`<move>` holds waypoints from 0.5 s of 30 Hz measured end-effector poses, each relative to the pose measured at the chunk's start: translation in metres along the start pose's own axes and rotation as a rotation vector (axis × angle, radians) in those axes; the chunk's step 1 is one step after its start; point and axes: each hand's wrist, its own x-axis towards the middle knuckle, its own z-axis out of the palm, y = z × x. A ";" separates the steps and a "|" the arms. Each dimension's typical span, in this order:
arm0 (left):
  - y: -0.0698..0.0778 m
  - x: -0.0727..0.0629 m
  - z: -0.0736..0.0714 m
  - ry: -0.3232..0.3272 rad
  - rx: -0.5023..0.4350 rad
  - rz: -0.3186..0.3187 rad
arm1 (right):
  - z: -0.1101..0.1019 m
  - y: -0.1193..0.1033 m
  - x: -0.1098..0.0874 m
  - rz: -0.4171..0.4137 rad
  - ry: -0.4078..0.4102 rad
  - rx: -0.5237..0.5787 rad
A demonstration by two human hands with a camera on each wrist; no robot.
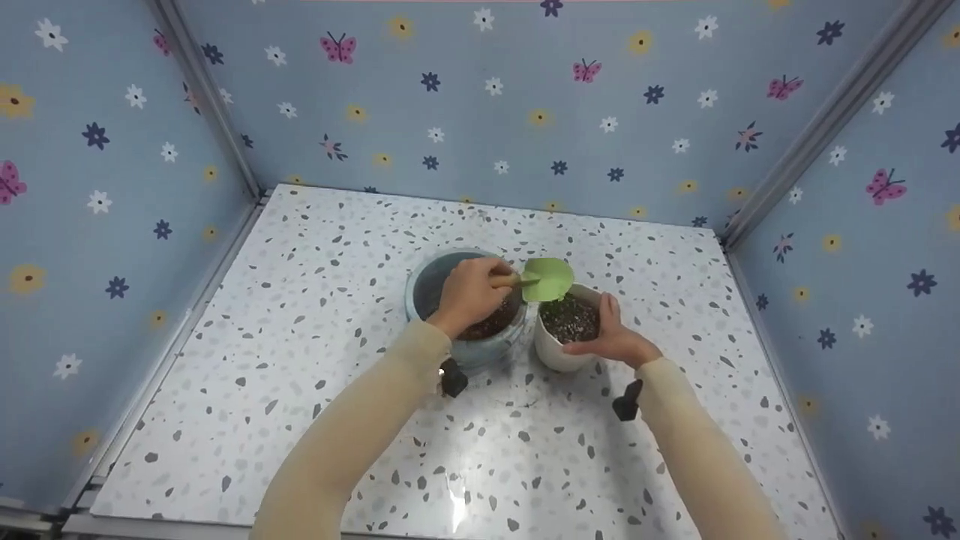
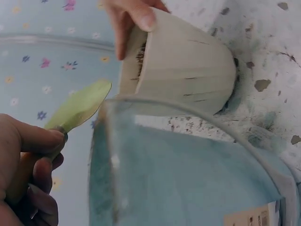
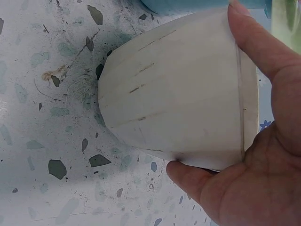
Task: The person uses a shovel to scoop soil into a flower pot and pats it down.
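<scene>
A small trowel (image 1: 551, 280) with a green blade and wooden handle is gripped in my left hand (image 1: 474, 294). That hand is over the blue pot (image 1: 484, 352), which has dark soil low inside. The blade reaches right, overlapping the far left rim of a white flowerpot (image 1: 556, 352) in the head view. Dark, speckled soil (image 1: 571, 322) fills most of the white pot. My right hand (image 1: 619, 337) holds this pot at its right side, thumb and fingers spread around the rim. In the right wrist view, the white pot's ribbed wall (image 3: 174, 89) bears brown scuffs.
Both pots stand close together on a white speckled tabletop (image 1: 315, 300). Blue panels (image 1: 465, 97) printed with flowers and butterflies rise at the back and both sides, joined by grey metal posts (image 1: 206, 90). A paper label (image 2: 254, 216) is stuck on the blue pot.
</scene>
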 end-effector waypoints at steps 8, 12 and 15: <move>-0.016 -0.005 -0.039 0.052 -0.091 -0.087 | -0.003 0.003 -0.002 0.002 0.004 0.010; -0.028 -0.009 -0.054 0.068 -0.053 -0.099 | 0.000 0.003 -0.001 -0.005 -0.003 0.015; -0.038 -0.014 -0.063 0.072 0.003 -0.104 | 0.001 0.002 0.000 -0.007 -0.008 0.018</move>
